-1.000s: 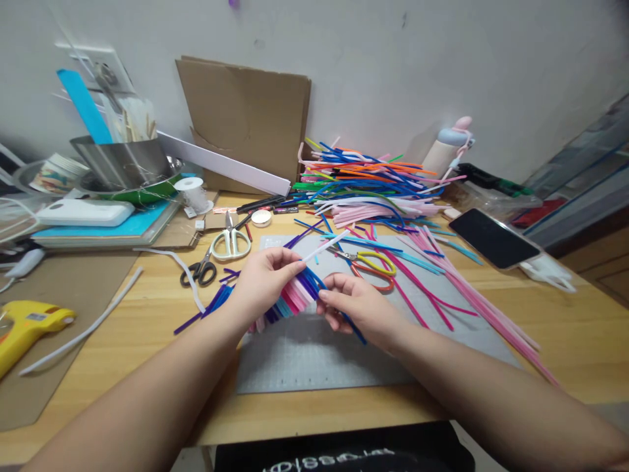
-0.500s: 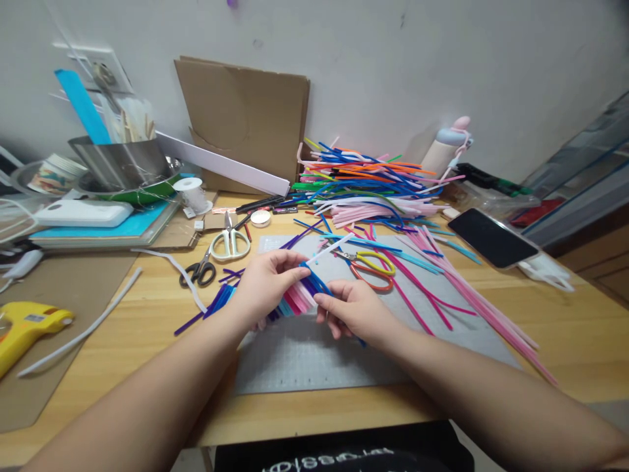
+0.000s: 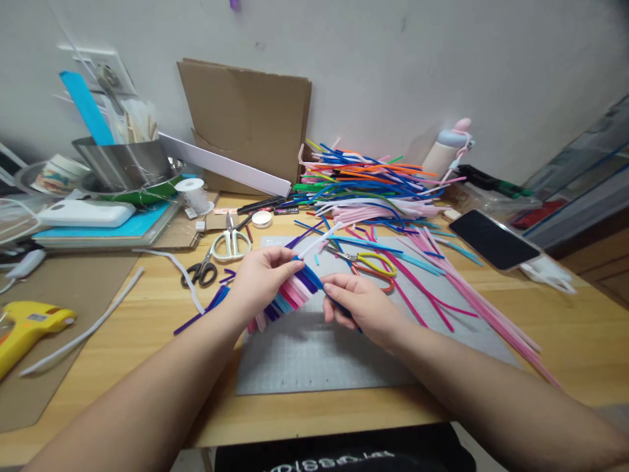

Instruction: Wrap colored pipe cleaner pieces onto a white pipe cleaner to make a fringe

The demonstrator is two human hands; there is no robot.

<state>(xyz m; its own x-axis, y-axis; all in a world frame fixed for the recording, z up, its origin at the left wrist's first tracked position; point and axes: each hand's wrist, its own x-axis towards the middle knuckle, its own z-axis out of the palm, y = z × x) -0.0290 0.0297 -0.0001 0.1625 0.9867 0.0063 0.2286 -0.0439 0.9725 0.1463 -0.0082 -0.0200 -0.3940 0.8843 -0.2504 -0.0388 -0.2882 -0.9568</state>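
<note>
My left hand [image 3: 265, 278] is closed on a row of pipe cleaners [image 3: 289, 295] in pink, purple, blue and white, lined up side by side; its palm side hides part of them. White pipe cleaner ends [image 3: 320, 241] stick out above the thumb. Between finger and thumb, my right hand [image 3: 356, 303] pinches a blue pipe cleaner [image 3: 314, 278] that runs from the left thumb and out below the right palm. Both hands are held over the grey cutting mat [image 3: 314, 367]. Scissors with yellow and orange handles [image 3: 376, 263] lie just beyond the right hand.
A heap of coloured pipe cleaners [image 3: 368, 180] lies at the back, with pink strands [image 3: 481, 308] to the right. White-handled scissors [image 3: 230, 244] and black-handled scissors [image 3: 200, 272] are left of centre. A yellow glue gun [image 3: 29, 328] rests far left, a phone [image 3: 494, 239] far right.
My right hand has moved slightly right, away from the left, drawing the blue pipe cleaner straighter. The left hand has shifted slightly, and more of the coloured row shows beneath it.
</note>
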